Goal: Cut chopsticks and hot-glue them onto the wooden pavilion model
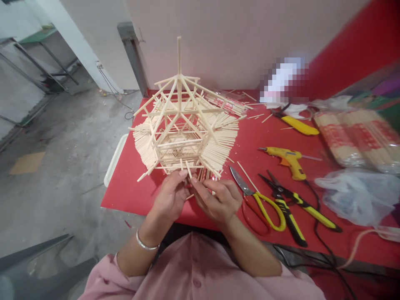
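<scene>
A pale wooden stick model, shaped like a tiered pavilion with a tall centre stick, stands upright on the red table. My left hand is closed at the model's near side, thumb and fingers pinching a short wooden stick. Close beside it, my right hand pinches another short stick between thumb and index finger. Both sticks point up toward the model's lower front edge. Whether their tips touch the model cannot be made out. The fingertips of the two hands nearly meet.
On the red table, right of my hands, lie yellow-handled scissors, black-and-yellow cutters and a yellow glue gun. Farther right are stick bundles and a plastic bag. Yellow-handled pliers lie behind. Cables hang at the front edge.
</scene>
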`<state>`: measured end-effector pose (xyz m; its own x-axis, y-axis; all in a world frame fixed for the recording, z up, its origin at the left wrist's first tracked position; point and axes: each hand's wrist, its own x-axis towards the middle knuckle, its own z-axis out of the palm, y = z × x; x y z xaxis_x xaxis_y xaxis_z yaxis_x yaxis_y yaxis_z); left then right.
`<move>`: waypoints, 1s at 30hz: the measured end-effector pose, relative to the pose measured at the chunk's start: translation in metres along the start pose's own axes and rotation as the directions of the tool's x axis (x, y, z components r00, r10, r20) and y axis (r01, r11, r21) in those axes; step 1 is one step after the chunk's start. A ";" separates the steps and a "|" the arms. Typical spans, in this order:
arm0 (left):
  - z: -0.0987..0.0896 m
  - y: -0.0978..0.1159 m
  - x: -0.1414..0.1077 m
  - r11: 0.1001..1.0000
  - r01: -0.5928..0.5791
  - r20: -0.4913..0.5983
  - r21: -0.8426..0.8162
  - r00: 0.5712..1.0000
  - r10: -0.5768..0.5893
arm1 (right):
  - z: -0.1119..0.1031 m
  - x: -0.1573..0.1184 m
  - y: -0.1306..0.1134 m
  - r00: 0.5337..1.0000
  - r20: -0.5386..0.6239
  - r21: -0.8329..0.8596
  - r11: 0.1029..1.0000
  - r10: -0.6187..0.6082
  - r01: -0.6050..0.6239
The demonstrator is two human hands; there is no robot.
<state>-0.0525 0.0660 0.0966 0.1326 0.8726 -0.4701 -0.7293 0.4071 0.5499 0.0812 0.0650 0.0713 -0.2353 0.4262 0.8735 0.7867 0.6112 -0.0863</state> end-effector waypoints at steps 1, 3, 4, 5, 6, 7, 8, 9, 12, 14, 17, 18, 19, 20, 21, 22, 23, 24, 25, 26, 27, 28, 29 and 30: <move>0.001 0.000 0.001 1.000 -0.003 -0.007 0.003 1.000 0.003 | 0.002 0.000 0.000 1.000 -0.006 0.003 1.000 0.003 -0.003; 0.003 0.001 0.002 1.000 -0.007 -0.033 0.015 0.999 0.007 | 0.004 0.000 0.001 1.000 -0.018 0.008 1.000 0.003 -0.003; 0.004 0.001 0.003 1.000 -0.010 -0.043 0.019 0.999 0.011 | 0.005 -0.001 0.001 1.000 -0.018 0.008 1.000 0.000 0.000; 0.005 0.001 0.003 1.000 -0.012 -0.047 0.022 0.999 0.014 | 0.006 0.000 0.001 1.000 -0.014 0.007 1.000 -0.003 0.003; 0.006 0.001 0.004 1.000 -0.013 -0.042 0.023 0.999 0.014 | 0.007 0.000 0.002 1.000 -0.009 0.004 1.000 -0.005 0.005; 0.007 0.002 0.004 1.000 -0.015 -0.035 0.019 0.999 0.016 | 0.007 0.000 0.002 1.000 -0.002 0.000 1.000 -0.006 0.006; 0.007 0.002 0.005 1.000 -0.016 -0.031 0.014 0.999 0.016 | 0.007 0.000 0.002 1.000 0.006 -0.005 1.000 -0.006 0.006; 0.007 0.002 0.006 1.000 -0.016 -0.033 0.009 0.999 0.016 | 0.007 0.000 0.002 1.000 0.012 -0.009 1.000 -0.005 0.005; 0.008 0.002 0.007 1.000 -0.018 -0.062 0.010 0.998 0.019 | 0.008 -0.001 0.003 1.000 0.014 -0.018 1.000 -0.007 0.007; 0.008 0.001 0.008 0.999 -0.025 -0.073 0.032 0.997 0.027 | 0.008 -0.002 0.003 1.000 0.007 -0.021 1.000 -0.009 0.009; 0.009 0.001 0.008 0.995 -0.060 -0.075 0.085 0.995 0.066 | 0.010 -0.004 0.002 1.000 0.011 -0.022 1.000 -0.001 0.002; 0.010 0.002 0.007 0.993 -0.070 -0.072 0.099 0.994 0.077 | 0.011 -0.004 0.002 1.000 0.011 -0.015 1.000 0.005 -0.005; 0.011 0.003 0.006 0.991 -0.077 -0.070 0.111 0.994 0.085 | 0.012 -0.004 0.002 1.000 0.010 -0.004 1.000 0.015 -0.015; 0.012 0.004 0.005 0.990 -0.079 -0.069 0.120 0.994 0.088 | 0.012 -0.004 0.001 1.000 0.007 0.011 1.000 0.023 -0.023; 0.014 0.005 0.003 0.988 -0.078 -0.070 0.132 0.994 0.088 | 0.012 -0.003 0.001 1.000 0.002 0.028 0.999 0.026 -0.026; 0.016 0.007 0.001 0.986 -0.079 -0.075 0.150 0.993 0.091 | 0.012 -0.003 0.001 1.000 0.000 0.044 0.999 0.027 -0.027; 0.017 0.010 -0.002 0.981 -0.086 -0.083 0.173 0.991 0.101 | 0.012 -0.002 0.001 1.000 0.001 0.059 0.998 0.026 -0.026; 0.019 0.012 -0.004 0.976 -0.093 -0.090 0.197 0.990 0.113 | 0.011 -0.002 0.001 1.000 0.004 0.072 0.997 0.024 -0.024; 0.020 0.013 -0.007 0.970 -0.101 -0.093 0.219 0.988 0.124 | 0.010 -0.002 0.001 1.000 0.009 0.082 0.996 0.028 -0.028; 0.021 0.015 -0.008 0.966 -0.111 -0.096 0.234 0.986 0.136 | 0.009 -0.002 0.001 0.999 0.016 0.091 0.995 0.033 -0.035; 0.022 0.015 -0.009 0.964 -0.119 -0.099 0.239 0.984 0.146 | 0.008 -0.002 0.001 0.999 0.023 0.097 0.994 0.040 -0.042; 0.022 0.015 -0.009 0.964 -0.124 -0.102 0.233 0.983 0.151 | 0.006 -0.002 0.001 0.998 0.030 0.102 0.994 0.046 -0.049; 0.021 0.015 -0.008 0.967 -0.125 -0.105 0.223 0.983 0.151 | 0.005 -0.002 0.001 0.998 0.035 0.105 0.993 0.054 -0.057; 0.020 0.014 -0.006 0.971 -0.118 -0.110 0.209 0.984 0.143 | 0.003 -0.003 0.000 0.997 0.041 0.107 0.992 0.062 -0.066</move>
<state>-0.0499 0.0712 0.1207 -0.0479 0.8868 -0.4598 -0.5834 0.3488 0.7335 0.0802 0.0661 0.0673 -0.2089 0.4903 0.8462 0.7350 0.6495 -0.1948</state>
